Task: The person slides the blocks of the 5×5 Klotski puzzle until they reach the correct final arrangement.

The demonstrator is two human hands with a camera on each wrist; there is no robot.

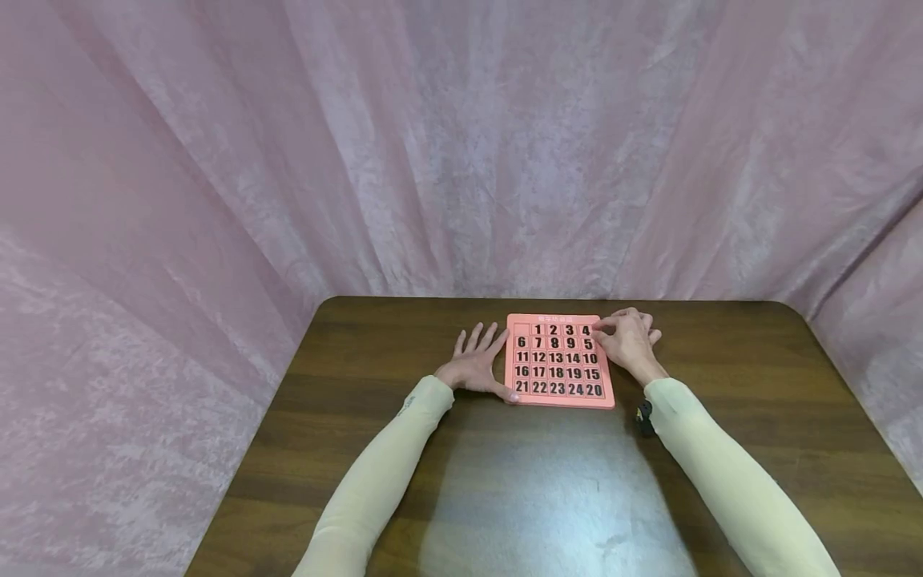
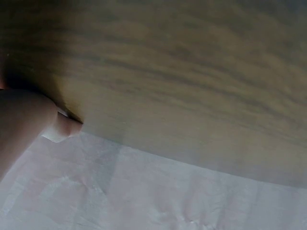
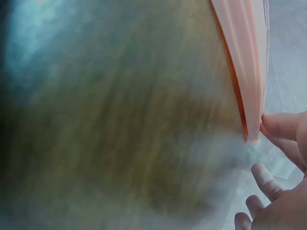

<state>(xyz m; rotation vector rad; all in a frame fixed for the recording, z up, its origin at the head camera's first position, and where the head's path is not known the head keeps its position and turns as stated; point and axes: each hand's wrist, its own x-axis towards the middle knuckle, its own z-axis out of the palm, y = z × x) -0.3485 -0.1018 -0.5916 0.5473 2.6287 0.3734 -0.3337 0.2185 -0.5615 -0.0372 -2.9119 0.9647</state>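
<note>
A pink number slide puzzle (image 1: 559, 400) lies flat on the table, with black numbers on its square tiles. Its top row shows an unfilled slot at the left, then 1, 2, 3 and 4. My left hand (image 1: 474, 370) is spread along the left side, thumb at the near left corner and index finger by the upper left edge. At the upper right, my right hand (image 1: 629, 343) touches the puzzle near the 4 tile (image 1: 586, 330) with thumb and index fingertips. In the right wrist view, the puzzle's edge (image 3: 242, 57) meets those fingertips while the other fingers stay loose.
The brown wooden table (image 1: 346, 401) has rounded far corners and a bright reflection in front of the puzzle. Pink curtains (image 1: 505, 160) hang behind and beside it. A small black device (image 1: 644, 418) sits at my right wrist, beside the pale sleeve (image 1: 728, 473).
</note>
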